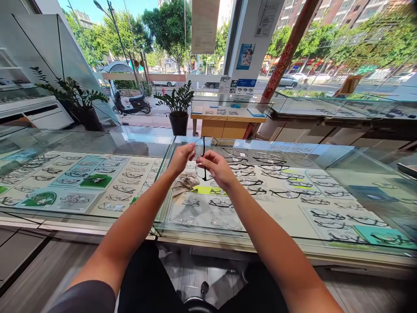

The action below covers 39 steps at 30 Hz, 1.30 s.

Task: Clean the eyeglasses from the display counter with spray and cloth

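Observation:
A pair of dark-rimmed eyeglasses [204, 147] is held up on end above the glass counter, one lens over the other. My left hand [181, 160] is closed, its thumb and fingers pinching at the upper lens from the left. From the right, my right hand [219, 169] grips the frame near its middle between thumb and fingers. A crumpled beige cloth [185, 182] lies on the counter just below my left hand. Whether a small bit of something pale sits between my left fingertips is too small to tell.
The glass display counter [273, 232] spans the view, with rows of eyeglasses inside. Green trays [96, 180] lie among them on the left. Beyond it stand a potted plant [179, 124] and a wooden cabinet [213, 128] by the window. A chair base shows between my legs.

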Tool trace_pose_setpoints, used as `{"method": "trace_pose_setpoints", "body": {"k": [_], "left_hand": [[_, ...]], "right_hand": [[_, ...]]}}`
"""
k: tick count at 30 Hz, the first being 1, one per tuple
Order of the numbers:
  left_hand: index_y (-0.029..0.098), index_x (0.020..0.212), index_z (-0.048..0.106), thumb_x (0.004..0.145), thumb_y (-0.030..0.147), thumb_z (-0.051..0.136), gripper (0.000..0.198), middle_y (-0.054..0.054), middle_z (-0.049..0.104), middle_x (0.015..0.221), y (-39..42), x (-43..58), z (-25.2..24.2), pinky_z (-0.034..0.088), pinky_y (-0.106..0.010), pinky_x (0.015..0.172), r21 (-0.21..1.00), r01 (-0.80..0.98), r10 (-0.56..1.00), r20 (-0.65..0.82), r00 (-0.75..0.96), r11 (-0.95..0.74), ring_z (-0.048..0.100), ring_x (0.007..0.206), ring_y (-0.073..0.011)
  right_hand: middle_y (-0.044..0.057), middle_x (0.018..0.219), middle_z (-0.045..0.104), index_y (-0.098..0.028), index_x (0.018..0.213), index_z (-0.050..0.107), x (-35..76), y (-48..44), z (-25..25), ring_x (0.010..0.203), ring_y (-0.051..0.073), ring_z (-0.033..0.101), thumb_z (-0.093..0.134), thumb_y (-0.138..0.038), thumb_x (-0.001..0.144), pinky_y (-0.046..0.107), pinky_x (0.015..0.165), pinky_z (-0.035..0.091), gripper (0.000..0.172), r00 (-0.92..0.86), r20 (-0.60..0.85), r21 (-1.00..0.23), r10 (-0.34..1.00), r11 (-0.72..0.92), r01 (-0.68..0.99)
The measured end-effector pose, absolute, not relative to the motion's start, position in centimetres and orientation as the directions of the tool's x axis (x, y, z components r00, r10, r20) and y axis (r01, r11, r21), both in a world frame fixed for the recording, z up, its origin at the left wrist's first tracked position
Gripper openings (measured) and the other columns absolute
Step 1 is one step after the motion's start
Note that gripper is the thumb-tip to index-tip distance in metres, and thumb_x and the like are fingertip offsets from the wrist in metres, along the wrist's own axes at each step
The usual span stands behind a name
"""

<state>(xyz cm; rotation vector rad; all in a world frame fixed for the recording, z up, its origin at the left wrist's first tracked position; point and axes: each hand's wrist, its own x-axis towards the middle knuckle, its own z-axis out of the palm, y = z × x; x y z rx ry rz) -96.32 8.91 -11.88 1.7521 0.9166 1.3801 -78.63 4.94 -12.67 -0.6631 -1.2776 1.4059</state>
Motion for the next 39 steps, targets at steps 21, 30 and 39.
{"method": "trace_pose_setpoints", "body": {"k": [21,30,39], "left_hand": [[0.022,0.059,0.047,0.091,0.082,0.057,0.069,0.002,0.042,0.059,9.0,-96.4,-13.7,0.025,-0.031,0.061,0.817,0.206,0.797,0.416,0.437,-0.539,0.036,0.06,-0.0134],[0.023,0.058,0.052,0.087,0.085,0.057,0.069,-0.001,0.049,0.057,9.4,-96.2,-13.4,0.033,-0.033,0.062,0.903,0.099,0.833,0.339,0.438,-0.419,0.043,0.058,-0.0153],[0.023,0.084,0.051,0.06,0.022,0.08,0.038,0.003,0.044,0.082,10.7,-99.9,-12.1,0.047,-0.033,0.071,0.891,-0.449,0.898,0.145,0.414,0.063,0.039,0.064,-0.0109]], "right_hand": [[-0.002,0.091,0.076,-0.026,0.08,0.068,-77.7,5.7,-12.1,0.09,0.016,0.065,0.108,-0.059,0.058,0.031,0.087,0.056,0.056,-0.144,0.24,-0.864,0.96,0.143,-0.484],[0.0,0.092,0.076,-0.027,0.083,0.064,-77.6,6.0,-12.1,0.089,0.018,0.065,0.105,-0.058,0.061,0.033,0.084,0.054,0.056,-0.121,0.236,-0.87,0.964,0.154,-0.468],[-0.001,0.092,0.077,-0.026,0.081,0.066,-77.0,6.2,-11.9,0.085,0.016,0.06,0.109,-0.057,0.058,0.03,0.078,0.049,0.057,-0.11,0.224,-0.862,0.968,0.144,-0.487]]}}
